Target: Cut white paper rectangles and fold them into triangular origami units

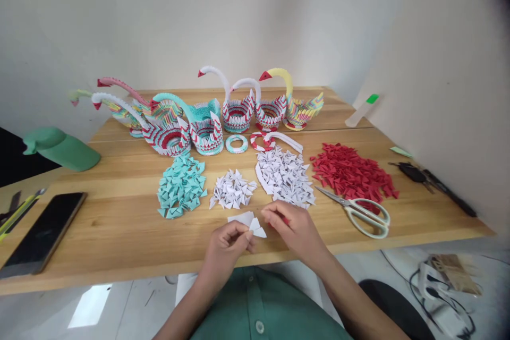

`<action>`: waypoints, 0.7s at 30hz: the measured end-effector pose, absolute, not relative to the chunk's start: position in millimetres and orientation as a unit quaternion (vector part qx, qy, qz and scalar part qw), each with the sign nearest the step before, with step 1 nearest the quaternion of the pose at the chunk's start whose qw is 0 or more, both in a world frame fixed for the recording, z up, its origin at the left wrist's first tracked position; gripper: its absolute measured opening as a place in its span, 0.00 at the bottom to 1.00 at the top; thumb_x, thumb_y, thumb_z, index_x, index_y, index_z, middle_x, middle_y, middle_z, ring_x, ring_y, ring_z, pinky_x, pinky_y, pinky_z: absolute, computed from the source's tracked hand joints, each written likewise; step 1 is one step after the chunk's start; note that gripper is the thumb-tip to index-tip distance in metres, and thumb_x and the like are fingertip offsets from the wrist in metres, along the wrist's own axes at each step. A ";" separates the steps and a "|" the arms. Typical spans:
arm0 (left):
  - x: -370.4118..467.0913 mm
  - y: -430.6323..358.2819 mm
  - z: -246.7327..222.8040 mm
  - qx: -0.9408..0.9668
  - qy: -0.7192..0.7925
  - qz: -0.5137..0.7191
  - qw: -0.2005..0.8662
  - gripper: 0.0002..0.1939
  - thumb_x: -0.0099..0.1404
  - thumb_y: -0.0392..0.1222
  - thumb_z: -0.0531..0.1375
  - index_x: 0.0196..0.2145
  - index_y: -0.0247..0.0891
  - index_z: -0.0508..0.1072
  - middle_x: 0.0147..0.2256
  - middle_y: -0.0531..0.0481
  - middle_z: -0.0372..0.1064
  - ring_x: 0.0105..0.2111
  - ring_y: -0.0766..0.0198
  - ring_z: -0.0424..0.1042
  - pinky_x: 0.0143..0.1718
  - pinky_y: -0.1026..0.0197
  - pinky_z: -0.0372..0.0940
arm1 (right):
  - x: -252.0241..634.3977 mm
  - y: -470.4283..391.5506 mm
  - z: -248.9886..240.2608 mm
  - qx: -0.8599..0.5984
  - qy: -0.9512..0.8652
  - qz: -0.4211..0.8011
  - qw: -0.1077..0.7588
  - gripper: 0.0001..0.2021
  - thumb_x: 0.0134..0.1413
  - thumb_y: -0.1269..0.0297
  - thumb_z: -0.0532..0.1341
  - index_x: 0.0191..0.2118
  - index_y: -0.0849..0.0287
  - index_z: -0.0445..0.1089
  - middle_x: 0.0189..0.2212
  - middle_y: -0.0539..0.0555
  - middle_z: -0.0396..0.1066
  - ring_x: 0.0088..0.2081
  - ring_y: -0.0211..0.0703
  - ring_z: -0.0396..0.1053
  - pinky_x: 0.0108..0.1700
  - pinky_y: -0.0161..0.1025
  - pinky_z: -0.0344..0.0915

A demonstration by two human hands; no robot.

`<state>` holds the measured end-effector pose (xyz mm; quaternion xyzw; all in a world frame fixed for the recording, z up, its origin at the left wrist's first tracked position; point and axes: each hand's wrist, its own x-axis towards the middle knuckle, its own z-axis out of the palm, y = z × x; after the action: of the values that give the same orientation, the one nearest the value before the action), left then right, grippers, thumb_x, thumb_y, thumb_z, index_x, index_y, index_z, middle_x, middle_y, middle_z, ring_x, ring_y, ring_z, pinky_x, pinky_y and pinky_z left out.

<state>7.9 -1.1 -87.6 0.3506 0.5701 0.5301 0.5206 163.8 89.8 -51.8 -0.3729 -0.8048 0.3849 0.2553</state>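
Observation:
My left hand (pixel 230 244) pinches a small folded white paper piece (pixel 257 228) between thumb and fingers near the table's front edge. To its right, my right hand (pixel 292 226) is closed, its fingertips beside the white piece; something red shows at its fingers, too small to make out. A flat white paper (pixel 242 218) lies just behind my left hand. Beyond the hands are a small pile of white folded pieces (pixel 233 190), a larger white pile (pixel 285 178), a teal pile (pixel 181 186) and a red pile (pixel 350 172).
Several paper swans (pixel 238 114) stand at the back of the wooden table (pixel 131 234), with paper rings (pixel 236 144) before them. Scissors (pixel 366 215) lie right of my right hand. A phone (pixel 43 231) and green bottle (pixel 61 149) are at left, keys (pixel 412 171) at right.

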 end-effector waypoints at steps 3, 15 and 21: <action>6.6 0.4 -84.1 0.332 0.570 0.547 0.515 0.13 0.58 0.48 0.64 0.23 0.35 0.73 0.22 0.50 0.72 0.23 0.64 0.70 0.30 0.63 0.65 | 166.7 83.6 -56.2 -0.369 -0.780 0.444 0.243 0.08 0.61 0.62 0.57 0.33 0.56 0.71 0.27 0.48 0.71 0.31 0.39 0.67 0.34 0.35 0.61; 9.8 4.5 -82.6 0.381 0.575 0.517 0.506 0.12 0.57 0.47 0.64 0.23 0.35 0.73 0.21 0.50 0.71 0.23 0.63 0.69 0.28 0.63 0.64 | 162.9 77.0 -64.9 -0.384 -0.688 0.565 0.243 0.10 0.57 0.59 0.59 0.28 0.58 0.63 0.23 0.45 0.59 0.25 0.35 0.57 0.27 0.33 0.55; 11.8 5.8 -80.9 0.325 0.545 0.525 0.567 0.14 0.53 0.50 0.68 0.26 0.35 0.76 0.23 0.49 0.75 0.25 0.61 0.73 0.33 0.61 0.67 | 157.7 75.5 -70.8 -0.394 -0.668 0.577 0.258 0.14 0.55 0.57 0.61 0.24 0.57 0.60 0.21 0.45 0.60 0.24 0.35 0.57 0.26 0.33 0.55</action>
<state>11.8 5.8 -80.9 0.3248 0.5448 0.5254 0.5672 157.7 75.5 -70.8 -0.3939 -0.6678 0.5766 0.2577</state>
